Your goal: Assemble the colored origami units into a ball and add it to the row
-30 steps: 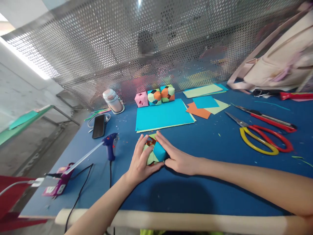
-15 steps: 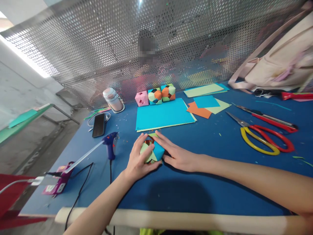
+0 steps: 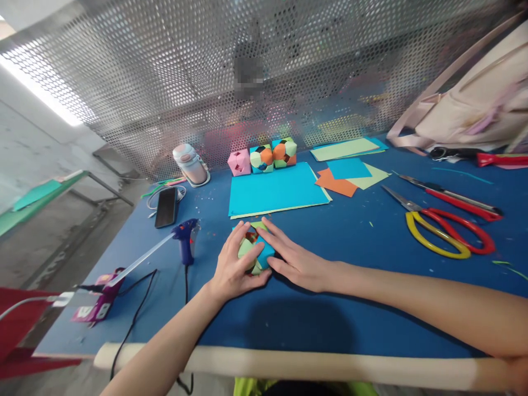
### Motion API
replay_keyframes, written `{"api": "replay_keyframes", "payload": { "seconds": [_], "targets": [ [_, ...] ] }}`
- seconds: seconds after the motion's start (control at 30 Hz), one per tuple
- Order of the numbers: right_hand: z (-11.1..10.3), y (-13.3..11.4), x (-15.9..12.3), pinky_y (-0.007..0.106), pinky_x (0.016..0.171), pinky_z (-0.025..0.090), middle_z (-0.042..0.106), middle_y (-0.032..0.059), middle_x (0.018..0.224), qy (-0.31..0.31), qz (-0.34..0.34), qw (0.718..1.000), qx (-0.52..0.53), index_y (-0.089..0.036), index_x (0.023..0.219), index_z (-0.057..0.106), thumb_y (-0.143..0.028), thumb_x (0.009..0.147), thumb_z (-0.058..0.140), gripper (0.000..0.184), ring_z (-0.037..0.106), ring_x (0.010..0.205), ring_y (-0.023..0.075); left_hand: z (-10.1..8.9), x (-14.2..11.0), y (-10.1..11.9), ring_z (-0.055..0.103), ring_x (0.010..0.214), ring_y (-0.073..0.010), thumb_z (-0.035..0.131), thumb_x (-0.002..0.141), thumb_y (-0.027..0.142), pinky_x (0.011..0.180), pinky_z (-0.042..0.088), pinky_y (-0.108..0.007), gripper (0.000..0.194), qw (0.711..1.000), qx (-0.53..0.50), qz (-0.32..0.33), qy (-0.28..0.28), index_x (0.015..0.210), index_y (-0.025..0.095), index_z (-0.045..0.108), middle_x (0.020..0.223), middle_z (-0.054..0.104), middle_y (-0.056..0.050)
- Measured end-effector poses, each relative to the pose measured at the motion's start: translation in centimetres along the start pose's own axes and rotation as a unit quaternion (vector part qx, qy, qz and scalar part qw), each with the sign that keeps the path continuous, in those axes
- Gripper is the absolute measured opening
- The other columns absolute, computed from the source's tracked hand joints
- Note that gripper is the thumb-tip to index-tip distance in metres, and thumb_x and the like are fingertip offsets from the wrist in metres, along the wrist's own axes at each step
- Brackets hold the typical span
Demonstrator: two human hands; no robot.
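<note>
A folded paper cube (image 3: 254, 250) in green, blue and orange rests on the blue table (image 3: 330, 308), pressed between both my hands. My left hand (image 3: 233, 269) cups its left and near sides with fingers curled round it. My right hand (image 3: 292, 258) lies against its right side, fingers stretched along the top edge. Three finished paper cubes (image 3: 264, 157) stand in a row at the back, pink, then two multicoloured ones.
A large blue sheet (image 3: 276, 190) lies behind the cube, smaller coloured sheets (image 3: 350, 176) to its right. Yellow and red scissors (image 3: 441, 236) lie at the right, a glue gun (image 3: 185, 245), phone (image 3: 166, 207) and bottle (image 3: 190, 165) at the left. A perforated metal panel backs the table.
The cube has been turned a little between my hands, which have closed in tighter around it. The view has shifted slightly; nothing else has moved.
</note>
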State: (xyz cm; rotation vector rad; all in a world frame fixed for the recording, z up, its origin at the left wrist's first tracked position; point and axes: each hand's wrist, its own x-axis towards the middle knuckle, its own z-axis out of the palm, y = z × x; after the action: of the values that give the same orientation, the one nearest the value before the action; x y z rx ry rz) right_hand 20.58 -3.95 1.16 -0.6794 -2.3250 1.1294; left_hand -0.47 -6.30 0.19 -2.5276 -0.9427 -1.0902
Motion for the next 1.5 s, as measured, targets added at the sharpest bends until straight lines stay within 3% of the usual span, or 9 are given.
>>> {"api": "replay_keyframes", "payload": {
  "seconds": [0.13, 0.27, 0.53, 0.87, 1.27, 1.5],
  "targets": [
    [-0.1, 0.2, 0.0, 0.050, 0.119, 0.011, -0.010, 0.0005, 0.161, 0.009, 0.000, 1.000, -0.001, -0.031, 0.153, 0.001, -0.031, 0.099, 0.036, 0.064, -0.007, 0.147, 0.0213, -0.9, -0.3, -0.5, 0.022, 0.142, -0.0442, 0.076, 0.070, 0.049, 0.104, 0.037, -0.065, 0.095, 0.994, -0.019, 0.022, -0.101, 0.147, 0.025, 0.026, 0.157, 0.015, -0.022],
    [-0.2, 0.2, 0.0, 0.049, 0.119, 0.011, -0.009, 0.0012, 0.162, 0.005, 0.005, 1.000, -0.005, -0.030, 0.153, 0.001, -0.032, 0.099, 0.035, 0.064, -0.006, 0.147, 0.0213, -1.7, -0.3, -0.9, 0.017, 0.144, -0.0418, 0.071, 0.079, 0.038, 0.106, 0.035, -0.064, 0.092, 0.987, -0.017, 0.025, -0.160, 0.151, 0.025, 0.014, 0.158, 0.010, -0.022],
    [-0.3, 0.4, -0.1, 0.049, 0.119, 0.013, -0.006, -0.0011, 0.162, 0.018, 0.004, 1.000, -0.006, -0.032, 0.153, 0.008, -0.031, 0.099, 0.034, 0.060, -0.002, 0.148, 0.0208, -1.4, -0.3, -0.9, 0.021, 0.145, -0.0355, 0.070, 0.081, 0.036, 0.108, 0.036, -0.059, 0.091, 0.993, -0.051, 0.010, -0.104, 0.151, 0.023, 0.013, 0.157, 0.016, -0.023],
    [-0.4, 0.6, 0.0, 0.047, 0.119, 0.012, -0.001, 0.0056, 0.162, 0.028, 0.005, 1.000, 0.000, -0.020, 0.153, 0.014, -0.028, 0.098, 0.031, 0.059, -0.002, 0.148, 0.0192, -1.3, -0.4, -0.7, 0.025, 0.143, -0.0373, 0.073, 0.078, 0.031, 0.104, 0.039, -0.062, 0.080, 0.993, -0.083, -0.001, -0.085, 0.141, 0.017, 0.025, 0.152, 0.024, -0.029],
    [-0.2, 0.3, 0.1, 0.049, 0.119, 0.013, 0.003, 0.0030, 0.162, 0.045, 0.014, 0.999, 0.005, -0.026, 0.153, 0.015, -0.028, 0.097, 0.033, 0.058, -0.001, 0.148, 0.0193, -1.0, -0.7, -0.6, 0.026, 0.142, -0.0380, 0.074, 0.077, 0.033, 0.103, 0.041, -0.061, 0.081, 0.995, -0.077, -0.011, -0.066, 0.140, 0.015, 0.027, 0.150, 0.025, -0.030],
    [0.5, 0.2, 0.3, 0.052, 0.118, 0.016, 0.008, 0.0079, 0.161, 0.080, 0.014, 0.997, 0.015, -0.026, 0.152, 0.020, -0.046, 0.096, 0.040, 0.063, 0.004, 0.148, 0.0226, -0.7, -0.9, -0.4, 0.025, 0.143, -0.0369, 0.074, 0.077, 0.032, 0.104, 0.042, -0.058, 0.082, 0.996, -0.079, -0.009, -0.048, 0.141, 0.015, 0.026, 0.151, 0.023, -0.030]
  ]
}}
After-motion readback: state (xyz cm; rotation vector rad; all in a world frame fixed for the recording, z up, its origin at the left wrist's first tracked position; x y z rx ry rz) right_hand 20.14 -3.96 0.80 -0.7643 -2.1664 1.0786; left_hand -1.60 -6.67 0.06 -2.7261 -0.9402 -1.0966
